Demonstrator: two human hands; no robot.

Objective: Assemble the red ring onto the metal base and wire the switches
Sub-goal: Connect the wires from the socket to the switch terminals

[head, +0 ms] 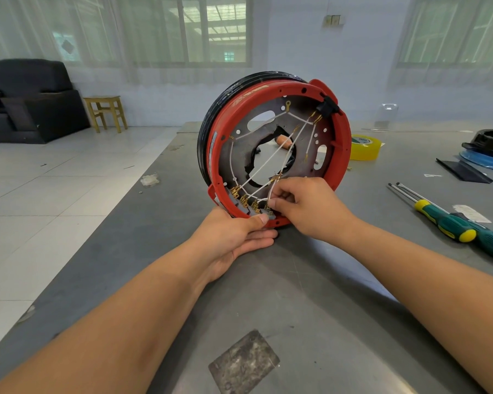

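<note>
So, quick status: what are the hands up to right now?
Left hand steadies the red ring's lower rim. Right hand pinches a white wire at the switches. Nothing in the way.

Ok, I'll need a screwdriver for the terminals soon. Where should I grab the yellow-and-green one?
Take the screwdriver by its thick ribbed handle, from above with the right hand. It lies flat on the table to your right, handle end nearest you, thin shaft pointing away, beside a second, darker one.
</note>
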